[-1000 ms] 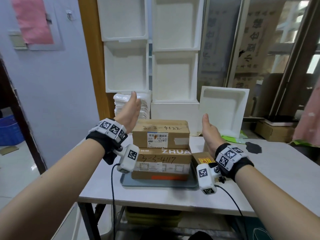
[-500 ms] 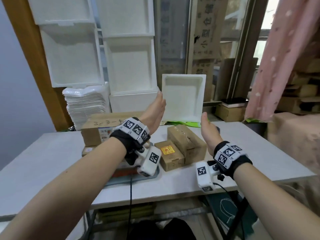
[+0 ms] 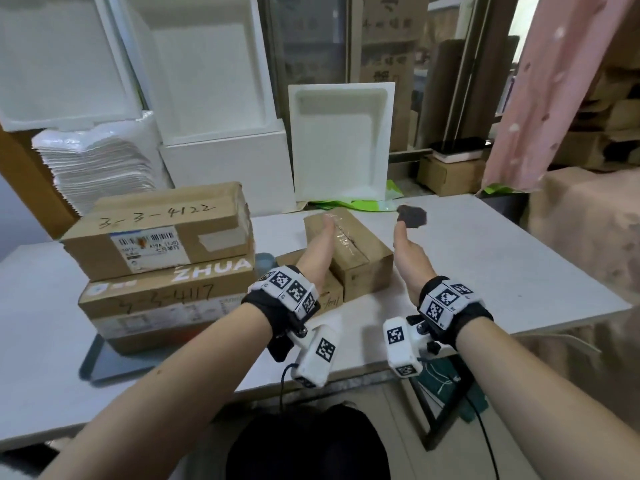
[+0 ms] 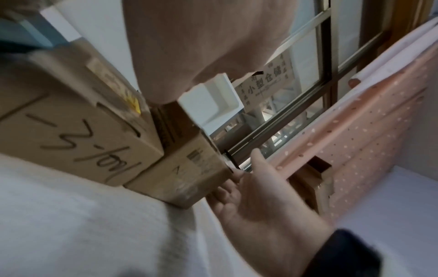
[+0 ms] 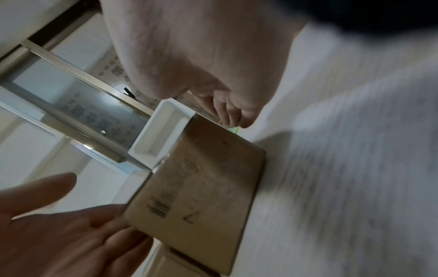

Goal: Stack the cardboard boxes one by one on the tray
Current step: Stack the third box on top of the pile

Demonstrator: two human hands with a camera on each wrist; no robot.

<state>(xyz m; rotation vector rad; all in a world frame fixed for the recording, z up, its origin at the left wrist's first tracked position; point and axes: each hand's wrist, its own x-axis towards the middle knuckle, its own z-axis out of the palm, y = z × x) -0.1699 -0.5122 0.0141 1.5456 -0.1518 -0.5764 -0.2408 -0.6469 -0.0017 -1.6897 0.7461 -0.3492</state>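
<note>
A grey tray (image 3: 92, 358) lies at the table's front left and carries two large cardboard boxes, the "3-3-4117" box (image 3: 162, 306) below and the "3-3-4122" box (image 3: 156, 230) on top. Right of the tray stands a taped brown box (image 3: 360, 258) (image 4: 189, 174) (image 5: 201, 187). A lower, hand-marked box (image 3: 330, 301) (image 4: 78, 138) sits against its left side. My left hand (image 3: 320, 244) (image 5: 59, 224) reaches flat along the taped box's left side. My right hand (image 3: 407, 252) (image 4: 253, 187) is held flat at its right side. Neither hand grips it.
White foam boxes (image 3: 341, 140) and a pile of foam trays (image 3: 100, 164) line the back of the table. A dark patch (image 3: 411, 216) marks the tabletop beyond my right hand. A pink curtain (image 3: 554, 81) hangs at the right, past the table edge.
Both hands have left the stack on the tray and moved right and down to either side of the taped box. My view has swung right with them.
</note>
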